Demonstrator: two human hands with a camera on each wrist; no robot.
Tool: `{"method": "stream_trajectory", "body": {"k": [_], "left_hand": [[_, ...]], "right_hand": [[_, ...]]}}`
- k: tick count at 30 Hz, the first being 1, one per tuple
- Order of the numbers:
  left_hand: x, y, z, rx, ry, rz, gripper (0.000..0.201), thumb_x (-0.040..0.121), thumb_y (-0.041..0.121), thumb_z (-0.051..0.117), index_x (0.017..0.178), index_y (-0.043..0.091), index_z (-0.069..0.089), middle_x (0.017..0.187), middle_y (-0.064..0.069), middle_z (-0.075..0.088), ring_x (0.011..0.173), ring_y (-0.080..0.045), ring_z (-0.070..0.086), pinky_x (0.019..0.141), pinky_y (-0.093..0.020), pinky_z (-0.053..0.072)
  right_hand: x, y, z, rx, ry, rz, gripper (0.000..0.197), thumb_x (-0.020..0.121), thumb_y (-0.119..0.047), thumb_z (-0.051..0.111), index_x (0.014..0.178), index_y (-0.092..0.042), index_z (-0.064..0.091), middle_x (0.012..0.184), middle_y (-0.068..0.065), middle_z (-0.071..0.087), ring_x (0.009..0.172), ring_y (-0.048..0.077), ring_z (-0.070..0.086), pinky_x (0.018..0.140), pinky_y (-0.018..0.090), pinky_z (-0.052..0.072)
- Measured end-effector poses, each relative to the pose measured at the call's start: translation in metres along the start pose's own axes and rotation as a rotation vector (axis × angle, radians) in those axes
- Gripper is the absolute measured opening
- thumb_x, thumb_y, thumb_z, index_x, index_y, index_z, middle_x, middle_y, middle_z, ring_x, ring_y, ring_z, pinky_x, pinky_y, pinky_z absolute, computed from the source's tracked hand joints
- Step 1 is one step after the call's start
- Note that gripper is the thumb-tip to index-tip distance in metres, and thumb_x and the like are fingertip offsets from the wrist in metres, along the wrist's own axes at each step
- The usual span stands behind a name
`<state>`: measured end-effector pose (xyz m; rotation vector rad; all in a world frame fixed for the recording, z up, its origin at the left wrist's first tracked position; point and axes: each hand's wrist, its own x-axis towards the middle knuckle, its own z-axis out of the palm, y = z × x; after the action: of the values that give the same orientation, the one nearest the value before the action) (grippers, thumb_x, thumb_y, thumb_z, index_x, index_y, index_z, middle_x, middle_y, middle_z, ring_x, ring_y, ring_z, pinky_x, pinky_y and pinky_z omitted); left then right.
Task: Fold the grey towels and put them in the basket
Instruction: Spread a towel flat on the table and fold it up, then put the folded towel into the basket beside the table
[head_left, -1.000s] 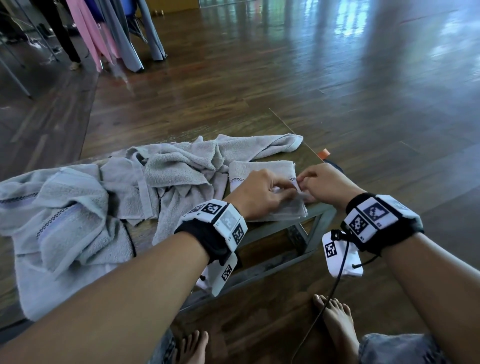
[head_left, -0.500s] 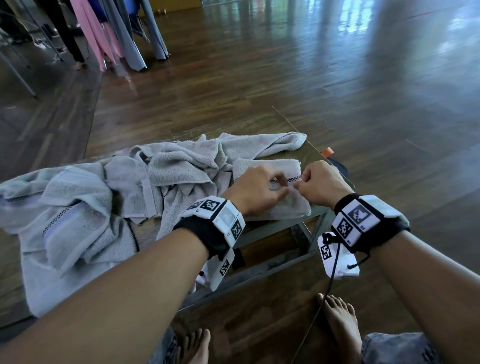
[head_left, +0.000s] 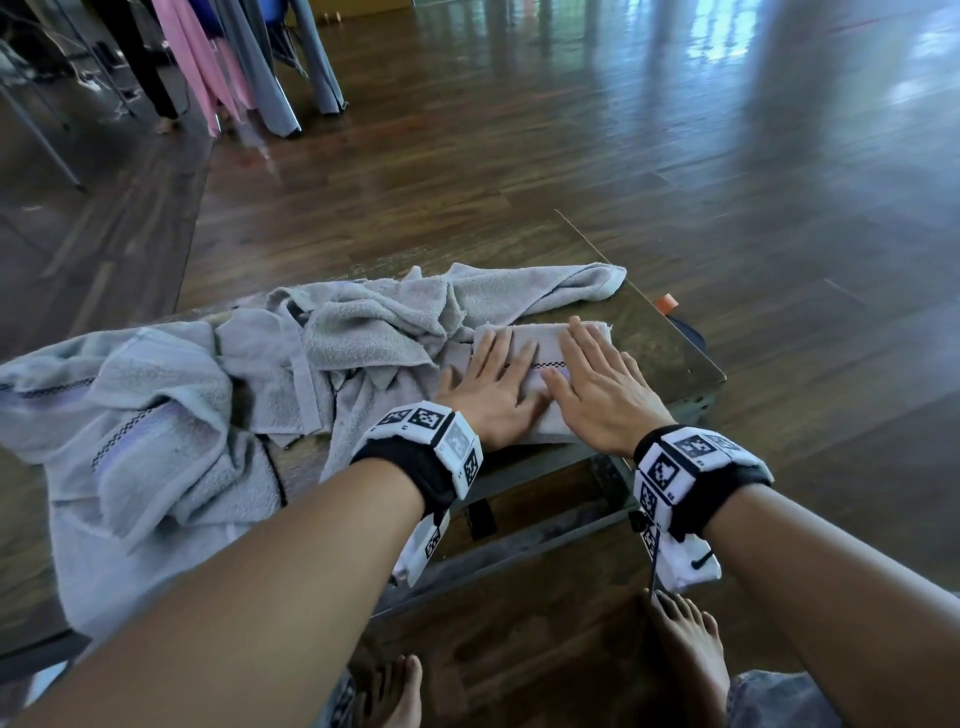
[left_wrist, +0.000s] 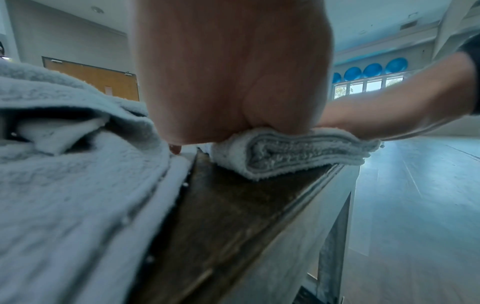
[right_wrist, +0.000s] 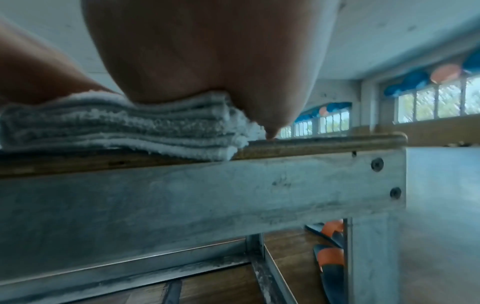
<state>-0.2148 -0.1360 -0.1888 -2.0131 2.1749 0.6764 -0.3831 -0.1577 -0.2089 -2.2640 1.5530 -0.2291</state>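
Note:
A small folded grey towel (head_left: 540, 343) lies near the right front corner of the low table (head_left: 670, 358). My left hand (head_left: 493, 379) and right hand (head_left: 597, 379) lie flat on it side by side, fingers straight, pressing it down. The left wrist view shows the folded towel (left_wrist: 298, 152) in several layers under my left palm (left_wrist: 233, 82). In the right wrist view the stacked towel edge (right_wrist: 116, 131) sits under my right palm (right_wrist: 207, 61). A heap of unfolded grey towels (head_left: 182, 405) covers the table's left and middle. No basket is in view.
The table has a metal frame (right_wrist: 207, 195) and stands on a dark wooden floor (head_left: 675, 156). Orange and dark sandals (right_wrist: 330, 257) lie under the right corner. Clothes hang on a rack (head_left: 234, 62) at the far left. My bare feet (head_left: 685, 654) are below the table's front edge.
Both hands were pinching the towel's edge at its middle; now they have let go and lie flat on the folded towel, pressing it.

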Motion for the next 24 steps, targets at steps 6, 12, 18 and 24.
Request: {"method": "stream_trajectory", "body": {"k": [6, 12, 18, 24], "left_hand": [[-0.007, -0.006, -0.004, -0.059, -0.020, -0.038, 0.069, 0.098, 0.066, 0.014, 0.153, 0.040, -0.019, 0.157, 0.012, -0.036, 0.148, -0.009, -0.027, 0.123, -0.048, -0.008], [-0.009, -0.009, -0.007, -0.091, -0.031, -0.156, 0.078, 0.098, 0.064, 0.020, 0.153, 0.031, -0.024, 0.161, 0.003, -0.030, 0.152, -0.020, -0.019, 0.121, -0.047, -0.012], [-0.003, -0.007, -0.015, -0.076, 0.341, -0.289, 0.056, 0.091, 0.057, 0.043, 0.125, 0.014, 0.055, 0.142, -0.005, 0.052, 0.135, -0.026, 0.043, 0.116, -0.048, 0.019], [-0.006, 0.001, -0.030, -0.309, 0.402, -0.335, 0.043, 0.073, 0.048, 0.071, 0.089, 0.010, 0.066, 0.113, -0.010, 0.067, 0.112, -0.030, 0.059, 0.102, -0.044, 0.043]], "right_hand": [[-0.004, -0.001, 0.003, -0.037, 0.008, 0.014, 0.076, 0.102, -0.057, 0.017, 0.160, -0.014, -0.007, 0.168, -0.001, -0.018, 0.153, 0.011, -0.019, 0.124, 0.039, -0.007], [-0.011, 0.001, 0.005, 0.009, -0.028, -0.008, 0.081, 0.102, -0.059, 0.019, 0.159, -0.011, -0.012, 0.166, 0.002, -0.023, 0.152, 0.013, -0.022, 0.125, 0.040, -0.005], [-0.009, 0.001, 0.006, 0.014, -0.038, -0.012, 0.079, 0.103, -0.056, 0.020, 0.159, -0.008, -0.010, 0.167, 0.004, -0.021, 0.152, 0.015, -0.022, 0.126, 0.041, -0.004], [-0.009, 0.001, 0.000, 0.025, -0.069, -0.032, 0.081, 0.102, -0.060, 0.019, 0.159, -0.010, -0.009, 0.167, 0.003, -0.020, 0.152, 0.014, -0.023, 0.126, 0.043, -0.004]]}}
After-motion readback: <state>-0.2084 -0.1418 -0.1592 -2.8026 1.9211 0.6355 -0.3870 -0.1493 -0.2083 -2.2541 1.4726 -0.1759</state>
